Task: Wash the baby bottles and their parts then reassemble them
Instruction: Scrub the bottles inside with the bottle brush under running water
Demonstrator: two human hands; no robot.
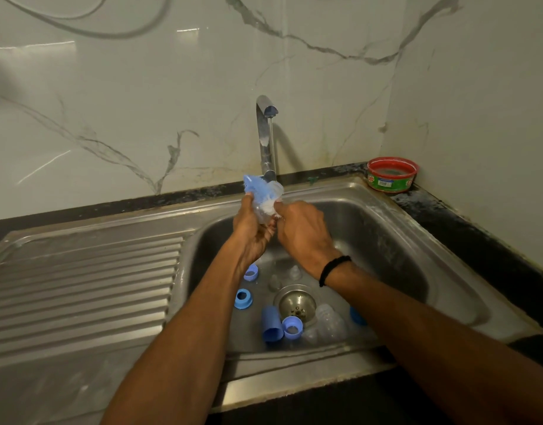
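Over the sink (386,228), the left hand (251,231) gripped a clear bottle (265,210) round its body under the tap (265,139), while the right hand (303,231) pinched the blue brush (254,184) inside it. Light, wet plastic probably slipped easily, so that full wrap suited; blue rings (243,299) lay below.

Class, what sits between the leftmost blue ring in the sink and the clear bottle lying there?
The metal drain strainer, plus the far end of the blue cap beside it; head view.
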